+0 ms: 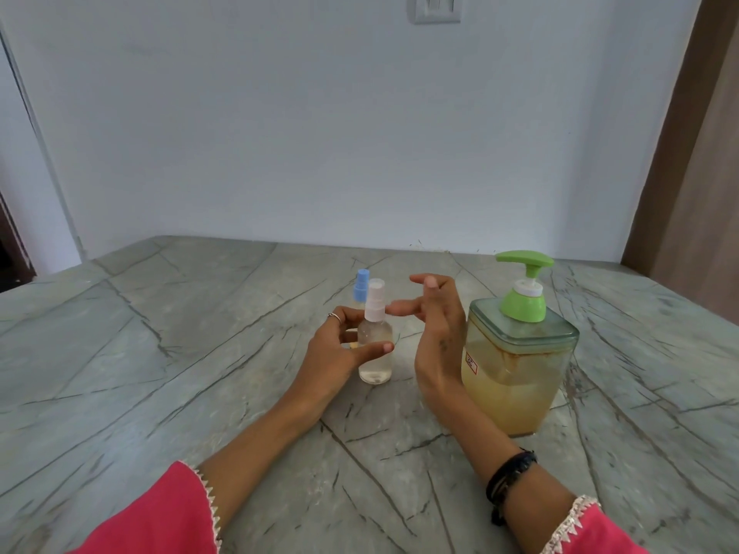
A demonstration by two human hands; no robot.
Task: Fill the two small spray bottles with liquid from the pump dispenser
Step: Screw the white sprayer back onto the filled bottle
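Head camera view, looking down at two bare hands over a grey-green veined stone table (180, 353). The left hand (340, 345) curls its thumb across the front and its fingers around the back of a small clear spray bottle with a pale pink spray top (375, 345), gripping it upright with its base on or just above the table; which one is hard to tell. A ring sits on one finger of that hand. The bottle holds clear liquid.

The right hand (436, 325) is raised just to the right of the pink top, fingers spread loosely and holding nothing, one fingertip reaching close to the sprayer; whether it touches cannot be made out.

Directly behind the held bottle, partly hidden by it and by the left hand, stands a second small spray bottle with a blue top (361, 287).

Just right of the right hand stands the pump dispenser (520, 353): a square clear container with a green pump head, its spout pointing left, and cloudy yellowish liquid filling roughly the lower half. A small label is on its left face.

Both forearms come in from the bottom edge, with pink sleeves (160, 517) trimmed in pale lace. A black bracelet (508, 473) circles the right wrist. A pale blue wall (320, 133) rises behind the table, with a switch plate (436, 8) at the top.
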